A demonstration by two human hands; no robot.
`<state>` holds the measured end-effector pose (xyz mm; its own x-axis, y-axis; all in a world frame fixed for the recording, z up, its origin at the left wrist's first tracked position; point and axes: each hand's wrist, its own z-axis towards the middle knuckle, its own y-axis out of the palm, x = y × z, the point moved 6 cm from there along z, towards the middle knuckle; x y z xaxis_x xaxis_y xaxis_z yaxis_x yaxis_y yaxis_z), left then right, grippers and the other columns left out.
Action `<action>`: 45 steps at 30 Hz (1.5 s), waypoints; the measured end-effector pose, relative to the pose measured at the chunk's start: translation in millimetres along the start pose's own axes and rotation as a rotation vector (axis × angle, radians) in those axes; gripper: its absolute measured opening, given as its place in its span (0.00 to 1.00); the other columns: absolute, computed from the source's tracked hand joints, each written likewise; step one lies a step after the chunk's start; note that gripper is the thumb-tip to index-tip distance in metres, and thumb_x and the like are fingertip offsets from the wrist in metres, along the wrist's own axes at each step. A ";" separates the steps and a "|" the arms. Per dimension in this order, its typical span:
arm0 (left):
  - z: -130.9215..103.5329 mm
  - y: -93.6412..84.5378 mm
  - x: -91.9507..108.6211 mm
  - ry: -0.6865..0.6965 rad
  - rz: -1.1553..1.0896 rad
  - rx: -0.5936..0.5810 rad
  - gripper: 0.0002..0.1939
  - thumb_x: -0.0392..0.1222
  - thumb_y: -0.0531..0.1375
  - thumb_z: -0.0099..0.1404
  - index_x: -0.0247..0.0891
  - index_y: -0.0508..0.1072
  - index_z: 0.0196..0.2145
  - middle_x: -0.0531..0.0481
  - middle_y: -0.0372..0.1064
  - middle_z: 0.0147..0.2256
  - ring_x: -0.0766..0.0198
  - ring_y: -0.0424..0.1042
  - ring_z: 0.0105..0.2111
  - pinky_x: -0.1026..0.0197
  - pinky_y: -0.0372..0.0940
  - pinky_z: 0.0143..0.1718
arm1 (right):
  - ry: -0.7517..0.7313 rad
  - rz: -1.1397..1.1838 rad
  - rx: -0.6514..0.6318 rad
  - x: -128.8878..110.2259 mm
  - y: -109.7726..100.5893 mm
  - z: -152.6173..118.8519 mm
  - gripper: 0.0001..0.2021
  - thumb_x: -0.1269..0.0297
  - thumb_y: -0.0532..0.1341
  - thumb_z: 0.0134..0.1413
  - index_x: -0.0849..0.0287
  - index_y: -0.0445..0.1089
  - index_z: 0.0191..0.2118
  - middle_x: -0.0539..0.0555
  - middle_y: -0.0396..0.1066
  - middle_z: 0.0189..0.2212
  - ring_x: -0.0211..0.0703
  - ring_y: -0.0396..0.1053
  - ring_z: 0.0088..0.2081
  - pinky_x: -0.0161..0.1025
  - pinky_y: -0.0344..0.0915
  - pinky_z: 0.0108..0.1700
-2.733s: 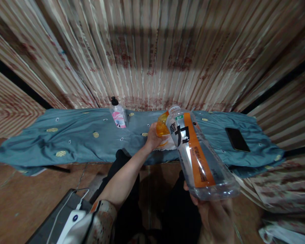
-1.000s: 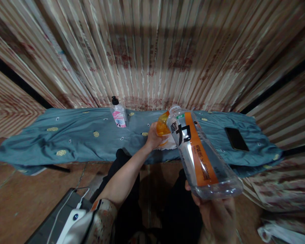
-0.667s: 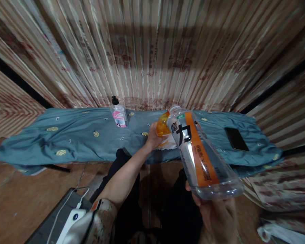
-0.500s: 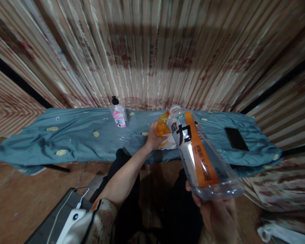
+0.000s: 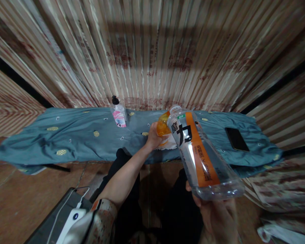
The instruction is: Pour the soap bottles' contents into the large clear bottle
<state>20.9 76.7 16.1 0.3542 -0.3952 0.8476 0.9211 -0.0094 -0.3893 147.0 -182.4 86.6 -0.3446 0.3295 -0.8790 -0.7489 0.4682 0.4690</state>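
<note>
Head-camera view, looking forward and down over a low surface draped with a blue-grey cloth (image 5: 73, 135) patterned with small yellow motifs. The right hand (image 5: 216, 217), low in the foreground, is closed around the base of a large clear plastic bottle (image 5: 200, 152) bearing an orange label with black characters; the bottle is tilted, base toward the camera and open neck pointing away and to the left. The left hand (image 5: 153, 135) reaches forward over the near edge of the cloth, its fingers wrapped around a small orange container (image 5: 163, 124) that rests above a white object (image 5: 169, 144) lying on the cloth. The neck of the large bottle sits just beside the upper part of the orange container; whether the two touch cannot be told, and no stream of liquid is discernible between them. Farther back and to the left on the cloth stands a small clear pump bottle (image 5: 118, 114) with a black top and a pink label, upright and well apart from both hands. A dark phone (image 5: 237, 139) lies flat on the right part of the cloth. Behind the surface hangs a pleated, striped curtain (image 5: 152, 54). At lower left, on the reddish-brown floor, a dark case (image 5: 53, 220) carries a white device (image 5: 71, 219) with a cable.
</note>
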 end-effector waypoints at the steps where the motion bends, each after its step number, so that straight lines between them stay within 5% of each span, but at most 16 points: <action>1: 0.0 -0.1 0.2 0.005 -0.004 0.005 0.27 0.35 0.75 0.44 0.39 0.71 0.41 0.46 0.72 0.42 0.50 0.72 0.46 0.45 0.69 0.52 | 0.001 -0.008 0.000 0.1 -0.4 0.1 0.14 0.53 0.76 0.50 0.55 0.76 0.29 0.52 0.74 0.21 0.47 0.76 0.24 0.31 0.60 0.16; 10: 0.0 0.0 2.7 0.023 0.023 0.005 0.27 0.36 0.75 0.45 0.40 0.72 0.42 0.46 0.73 0.42 0.50 0.72 0.46 0.45 0.69 0.53 | 0.004 -0.012 0.017 -1.3 1.8 0.9 0.16 0.52 0.77 0.47 0.56 0.75 0.29 0.56 0.80 0.31 0.46 0.76 0.23 0.31 0.61 0.15; 45: 0.3 -0.7 3.2 0.013 -0.029 0.015 0.24 0.35 0.75 0.45 0.39 0.73 0.40 0.47 0.72 0.41 0.51 0.72 0.46 0.45 0.70 0.53 | -0.004 -0.013 -0.008 3.8 -2.0 0.1 0.14 0.52 0.75 0.51 0.55 0.77 0.35 0.56 0.80 0.29 0.46 0.76 0.24 0.31 0.60 0.17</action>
<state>21.5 75.7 19.2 0.3255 -0.4072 0.8534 0.9332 -0.0070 -0.3593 147.3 -181.9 82.3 -0.3324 0.3263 -0.8849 -0.7577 0.4664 0.4565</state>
